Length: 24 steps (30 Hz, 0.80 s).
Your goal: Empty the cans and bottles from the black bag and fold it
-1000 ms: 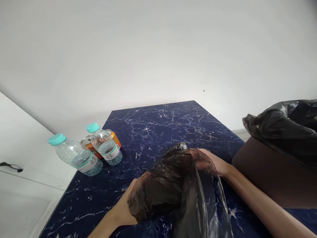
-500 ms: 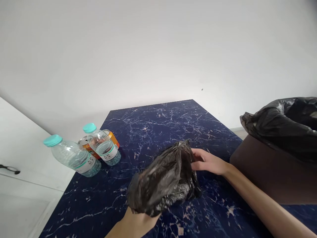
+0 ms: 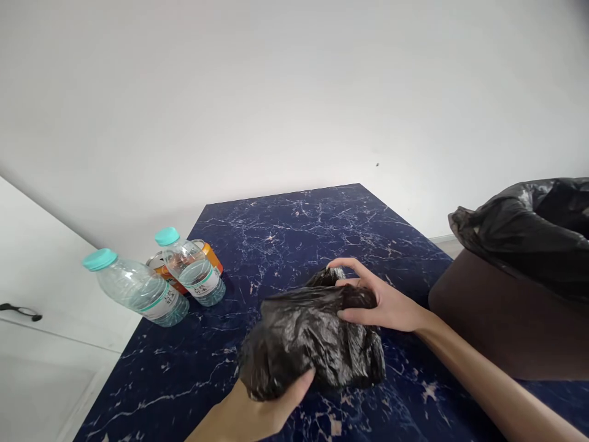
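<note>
A crumpled black plastic bag (image 3: 313, 334) is held low over the near part of the dark blue marbled table (image 3: 294, 227). My left hand (image 3: 271, 402) grips its lower left side, the thumb lying on top and the other fingers hidden under the plastic. At the bag's upper right edge, my right hand (image 3: 368, 301) pinches the plastic between thumb and fingers, with the index finger stretched along the far side.
Two water bottles with turquoise caps, one at the left edge (image 3: 138, 288) and one beside it (image 3: 196, 270), stand before orange cans (image 3: 209, 255). At right is a brown bin (image 3: 488, 319) lined with a black bag (image 3: 515, 227). A white wall (image 3: 294, 92) rises behind.
My right hand has closed on the bag's upper edge, which has folded down and flattened. My left thumb now shows on top of the plastic.
</note>
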### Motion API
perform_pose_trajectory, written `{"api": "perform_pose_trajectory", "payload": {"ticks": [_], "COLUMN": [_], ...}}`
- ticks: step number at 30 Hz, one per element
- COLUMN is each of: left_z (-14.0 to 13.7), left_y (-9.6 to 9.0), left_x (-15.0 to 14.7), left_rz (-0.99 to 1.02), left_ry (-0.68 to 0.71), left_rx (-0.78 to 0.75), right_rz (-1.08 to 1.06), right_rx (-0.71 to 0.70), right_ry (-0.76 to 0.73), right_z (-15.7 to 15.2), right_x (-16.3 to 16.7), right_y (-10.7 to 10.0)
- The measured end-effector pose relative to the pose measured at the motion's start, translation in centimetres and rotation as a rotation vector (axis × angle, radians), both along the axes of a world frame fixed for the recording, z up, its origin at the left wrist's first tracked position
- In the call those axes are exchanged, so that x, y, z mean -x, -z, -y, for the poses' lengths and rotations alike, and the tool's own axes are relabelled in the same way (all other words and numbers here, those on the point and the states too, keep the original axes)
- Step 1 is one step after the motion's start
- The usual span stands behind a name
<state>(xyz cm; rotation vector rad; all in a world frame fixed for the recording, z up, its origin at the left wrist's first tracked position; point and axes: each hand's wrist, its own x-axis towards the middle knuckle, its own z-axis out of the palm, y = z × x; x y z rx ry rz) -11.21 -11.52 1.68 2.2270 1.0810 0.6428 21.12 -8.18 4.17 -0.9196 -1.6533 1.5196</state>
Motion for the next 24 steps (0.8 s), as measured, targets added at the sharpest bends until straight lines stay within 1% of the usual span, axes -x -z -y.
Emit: {"api": "perform_pose_trajectory", "payload": {"ticks": [2,4,5,8,10,11,12,13,14,16,17,18,19,20,21,23,24], "left_z": [-0.4,-0.8,-1.0,-1.5,-1.8,-1.9,-1.9,-1.9,-1.9,-1.7,-1.6,-1.5,-1.4,-1.4,-1.3,-1.4,-1.4], "left_y": [-1.1,-1.8,-1.9,-1.6,-0.7,-0.3,0.2,0.5,0.8,0.9,0.7,0.4,0.1,-0.2,-0.5,-0.8,-0.7], "left_x": [-0.9,-1.6,-1.8,-1.8,-1.6,-1.4,-1.3,-1.2,-1.2,-1.2,-1.2,-1.3,-1.4,-1.5,-1.5,-1.6,-1.7], "left_rz": [0.059,0.152,0.194,0.25,0.252,0.239,0.216,0.19,0.165,0.134,0.116,0.084,0.029,-0.043,-0.122,-0.257,-0.302], "left_ry": [-0.04,-0.123,-0.166,-0.253,-0.298,-0.318,-0.337,-0.353,-0.361,-0.345,-0.322,-0.289,-0.239,-0.18,-0.113,0.023,0.073], "left_rx": [0.14,0.265,0.301,0.326,0.329,0.298,0.228,0.106,-0.06,-0.426,-0.569,-0.669,-0.722,-0.738,-0.726,-0.672,-0.643], "right_rz": [0.053,0.096,0.104,0.139,0.252,0.326,0.396,0.448,0.475,0.469,0.452,0.432,0.419,0.413,0.41,0.467,0.523], "right_rx": [-0.056,-0.091,-0.091,-0.081,-0.116,-0.152,-0.197,-0.251,-0.315,-0.496,-0.608,-0.725,-0.834,-0.925,-0.982,-1.017,-1.014], "right_ry": [0.089,0.173,0.194,0.22,0.259,0.293,0.334,0.385,0.451,0.631,0.716,0.779,0.809,0.793,0.733,0.553,0.473], "right_z": [-0.3,-0.7,-0.9,-1.4,-1.6,-1.7,-1.7,-1.8,-1.8,-1.5,-1.2,-0.7,-0.2,0.5,1.3,2.6,3.1], "right_x": [-0.4,-0.9,-1.0,-0.9,-0.4,-0.2,0.0,0.2,0.3,0.7,1.0,1.5,2.1,2.9,3.8,5.9,6.9], "right_y": [0.2,0.7,0.9,1.6,2.0,2.2,2.4,2.5,2.6,2.4,2.1,1.7,1.3,0.8,0.4,-0.1,-0.1]}}
